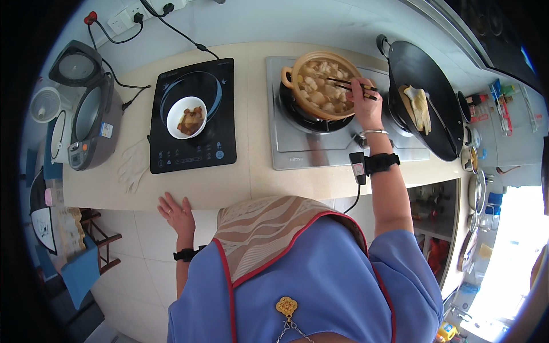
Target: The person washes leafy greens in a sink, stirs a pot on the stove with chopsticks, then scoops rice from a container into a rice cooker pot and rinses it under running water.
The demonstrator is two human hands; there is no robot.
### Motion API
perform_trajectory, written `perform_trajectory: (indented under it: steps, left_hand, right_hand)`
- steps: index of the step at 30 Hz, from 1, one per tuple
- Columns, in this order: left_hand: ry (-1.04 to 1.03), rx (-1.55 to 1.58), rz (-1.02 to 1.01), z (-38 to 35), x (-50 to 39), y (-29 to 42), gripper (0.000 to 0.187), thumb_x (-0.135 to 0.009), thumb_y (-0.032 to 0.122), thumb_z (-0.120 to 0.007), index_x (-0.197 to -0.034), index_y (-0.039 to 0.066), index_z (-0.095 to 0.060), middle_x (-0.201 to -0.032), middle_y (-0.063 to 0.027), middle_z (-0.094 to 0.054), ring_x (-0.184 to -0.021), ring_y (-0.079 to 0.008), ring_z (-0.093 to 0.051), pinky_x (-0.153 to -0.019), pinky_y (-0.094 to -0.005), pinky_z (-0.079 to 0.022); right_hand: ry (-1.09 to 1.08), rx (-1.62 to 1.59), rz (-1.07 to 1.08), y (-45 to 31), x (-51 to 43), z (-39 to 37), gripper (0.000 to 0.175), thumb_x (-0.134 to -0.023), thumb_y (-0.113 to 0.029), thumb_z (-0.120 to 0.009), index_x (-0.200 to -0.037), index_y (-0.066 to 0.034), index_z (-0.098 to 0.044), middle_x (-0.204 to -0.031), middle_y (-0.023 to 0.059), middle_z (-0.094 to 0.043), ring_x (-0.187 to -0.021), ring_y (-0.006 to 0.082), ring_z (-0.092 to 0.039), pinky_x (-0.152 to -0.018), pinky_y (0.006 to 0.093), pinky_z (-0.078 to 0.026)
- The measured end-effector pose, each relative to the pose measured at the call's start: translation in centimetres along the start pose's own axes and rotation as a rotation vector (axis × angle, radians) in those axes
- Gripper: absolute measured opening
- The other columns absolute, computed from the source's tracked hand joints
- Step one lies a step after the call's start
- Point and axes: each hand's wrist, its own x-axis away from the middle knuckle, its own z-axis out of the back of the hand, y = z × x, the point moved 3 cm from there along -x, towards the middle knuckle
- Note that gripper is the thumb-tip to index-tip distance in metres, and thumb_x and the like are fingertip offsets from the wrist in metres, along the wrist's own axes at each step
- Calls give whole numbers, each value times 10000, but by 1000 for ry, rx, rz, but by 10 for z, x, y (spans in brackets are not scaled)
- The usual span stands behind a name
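Note:
My right hand (363, 99) grips a pair of dark chopsticks (341, 82), whose tips reach into a tan clay pot (288, 78). Pale chunks of food in broth (319, 88) fill the pot, which sits on the left burner of a steel gas stove (296, 156). By the counter's front edge, my left hand (175, 213) is empty with its fingers spread. A white bowl (172, 122) holding browned pieces of food (191, 121) stands on a black induction cooktop (193, 154), beyond my left hand.
A black wok (409, 64) on the right burner contains a folded yellowish cloth (417, 105) and a utensil. At far left stands a rice cooker (92, 128) with its lid raised, near a pale glove (134, 165). A power cord (182, 32) runs to wall sockets (122, 21).

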Motion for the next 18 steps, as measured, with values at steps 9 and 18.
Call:
perform_trajectory:
  steps: [9,18]
  left_hand:
    - [5,-12,29,-7,0,-3,640,-906,390,-473,-1406,72,-229,-1434,-266,-178,-1292,-503,-133,-1035,-547,-214]
    - [-12,3,50,-4,2,-3,645,-901,396,-477,-1408,83,-229,-1439,-256,-174,-1289,-509,-137,-1014,-564,-240]
  right_hand:
    - [-80,-434,-98,-50,3,30,210,-913,-169,-512,-864,27,-571,-737,103,-640,-546,123,-604,-504,228,-505]
    - [-126,13,251,-30,32,-31,136,-873,-123,-581,-910,4,-610,-767,83,-634,-650,140,-638,-603,231,-488]
